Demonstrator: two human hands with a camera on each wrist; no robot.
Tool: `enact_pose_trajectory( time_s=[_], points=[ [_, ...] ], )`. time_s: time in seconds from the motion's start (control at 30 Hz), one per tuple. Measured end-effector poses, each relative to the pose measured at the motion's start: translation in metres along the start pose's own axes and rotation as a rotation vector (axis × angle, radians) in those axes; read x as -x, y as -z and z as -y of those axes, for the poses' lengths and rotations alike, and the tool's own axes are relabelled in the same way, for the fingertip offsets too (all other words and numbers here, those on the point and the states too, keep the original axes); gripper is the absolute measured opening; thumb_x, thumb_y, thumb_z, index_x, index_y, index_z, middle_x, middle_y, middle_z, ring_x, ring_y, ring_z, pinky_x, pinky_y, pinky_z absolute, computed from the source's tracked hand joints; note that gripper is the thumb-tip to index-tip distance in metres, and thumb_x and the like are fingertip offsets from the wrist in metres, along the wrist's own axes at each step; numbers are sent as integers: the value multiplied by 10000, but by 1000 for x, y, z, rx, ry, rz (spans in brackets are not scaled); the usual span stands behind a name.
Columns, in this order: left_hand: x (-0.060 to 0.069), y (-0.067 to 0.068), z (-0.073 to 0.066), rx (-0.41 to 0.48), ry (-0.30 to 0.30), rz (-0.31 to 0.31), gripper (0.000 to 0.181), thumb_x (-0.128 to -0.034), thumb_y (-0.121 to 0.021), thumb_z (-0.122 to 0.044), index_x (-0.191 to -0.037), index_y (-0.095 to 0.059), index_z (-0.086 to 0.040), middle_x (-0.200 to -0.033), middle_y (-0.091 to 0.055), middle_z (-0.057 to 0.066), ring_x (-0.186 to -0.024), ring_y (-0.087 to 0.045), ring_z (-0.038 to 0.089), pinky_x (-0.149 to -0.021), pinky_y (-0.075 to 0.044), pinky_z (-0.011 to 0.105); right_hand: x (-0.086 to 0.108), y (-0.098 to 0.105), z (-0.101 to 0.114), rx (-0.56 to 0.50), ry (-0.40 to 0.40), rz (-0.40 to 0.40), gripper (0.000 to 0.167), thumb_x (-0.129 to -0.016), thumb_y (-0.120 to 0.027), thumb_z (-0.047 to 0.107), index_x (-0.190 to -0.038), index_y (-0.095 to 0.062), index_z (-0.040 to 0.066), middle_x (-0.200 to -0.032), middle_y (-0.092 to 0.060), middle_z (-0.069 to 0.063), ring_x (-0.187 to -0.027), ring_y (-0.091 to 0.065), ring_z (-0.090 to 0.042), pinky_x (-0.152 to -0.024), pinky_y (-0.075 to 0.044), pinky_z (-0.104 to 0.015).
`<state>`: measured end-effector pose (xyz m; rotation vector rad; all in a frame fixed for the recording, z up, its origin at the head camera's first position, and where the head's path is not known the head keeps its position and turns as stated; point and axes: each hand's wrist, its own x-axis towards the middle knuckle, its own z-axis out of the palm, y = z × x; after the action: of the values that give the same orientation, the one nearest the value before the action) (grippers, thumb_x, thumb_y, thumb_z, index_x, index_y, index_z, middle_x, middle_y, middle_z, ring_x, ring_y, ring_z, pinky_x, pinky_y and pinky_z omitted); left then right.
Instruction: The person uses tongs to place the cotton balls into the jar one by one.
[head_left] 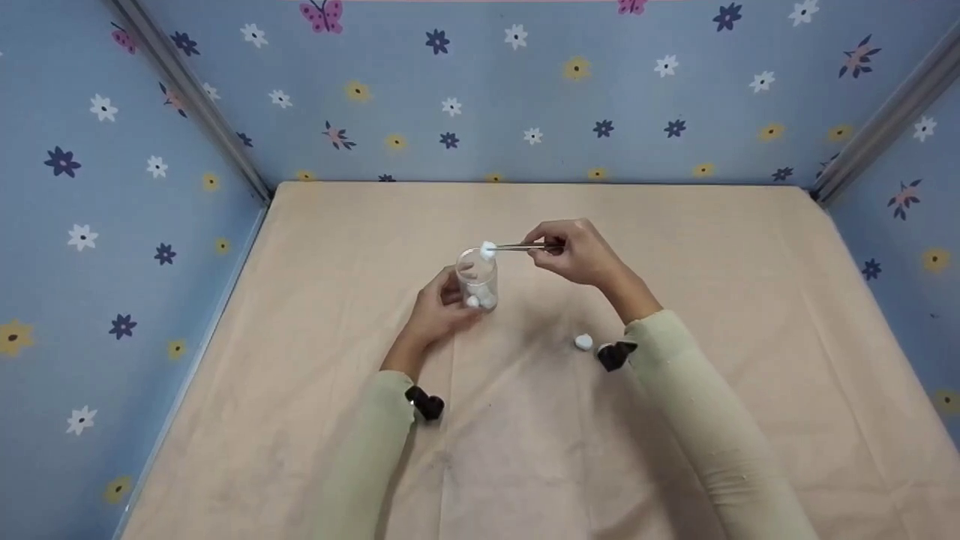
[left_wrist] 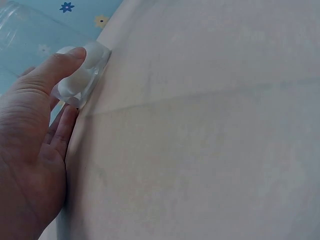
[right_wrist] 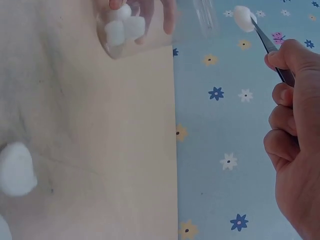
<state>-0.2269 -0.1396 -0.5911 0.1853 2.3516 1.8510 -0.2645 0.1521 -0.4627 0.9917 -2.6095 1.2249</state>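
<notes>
My left hand (head_left: 439,307) grips a clear plastic cup (head_left: 480,277) near its base, and the cup stands upright on the table. Several white cotton balls (right_wrist: 122,27) lie at the bottom of the cup. With curled fingers my right hand (head_left: 577,251) holds metal tweezers (head_left: 514,247). Their tips pinch one cotton ball (right_wrist: 244,19) just over the cup's rim, as the head view shows. In the left wrist view the thumb (left_wrist: 60,65) lies across the cup's side.
A loose cotton ball (head_left: 583,342) lies on the cloth-covered table (head_left: 525,450), near the right wrist. Part of another white piece (right_wrist: 4,230) shows at the right wrist view's edge. Flower-patterned walls (head_left: 487,90) stand behind and at both sides.
</notes>
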Motion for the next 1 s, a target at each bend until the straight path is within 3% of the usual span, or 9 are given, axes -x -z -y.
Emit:
enact_pose_trajectory(
  time_s=[1.0],
  points=[
    [0, 1, -1, 2, -10, -5, 796, -901, -895, -5, -1615, -548, -63, -1462, -666, 245, -1398, -703, 412, -1253, -581, 482, -2, -16, 0, -20, -64, 14, 184, -994, -728, 84, -1124, -851, 40, -753, -659, -110, -664, -461, -121, -629, -367, -239]
  ],
)
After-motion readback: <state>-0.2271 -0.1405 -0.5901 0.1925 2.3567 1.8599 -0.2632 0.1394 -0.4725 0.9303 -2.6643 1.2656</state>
